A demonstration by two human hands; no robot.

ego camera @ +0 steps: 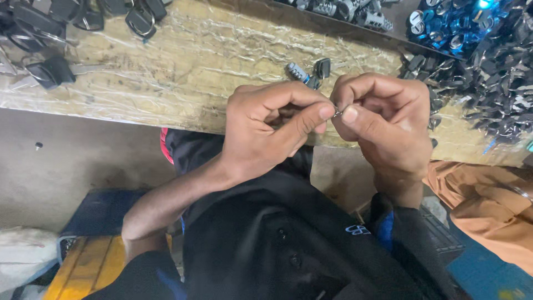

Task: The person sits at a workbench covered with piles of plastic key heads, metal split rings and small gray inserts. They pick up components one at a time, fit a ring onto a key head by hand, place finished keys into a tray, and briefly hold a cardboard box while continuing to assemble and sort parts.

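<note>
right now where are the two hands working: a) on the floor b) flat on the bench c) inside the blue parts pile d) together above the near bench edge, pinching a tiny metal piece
d: the left hand and right hand meet fingertip to fingertip on a small metal piece over the wooden bench edge.

I see my hands meeting over the bench's (183,66) near edge; a lock cylinder with key (308,73) lies just beyond, keys (53,71) far left, key pile (494,83) right.

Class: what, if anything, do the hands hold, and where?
A tiny metal part, pinched between fingertips of the left hand and right hand; which part cannot be told.
</note>
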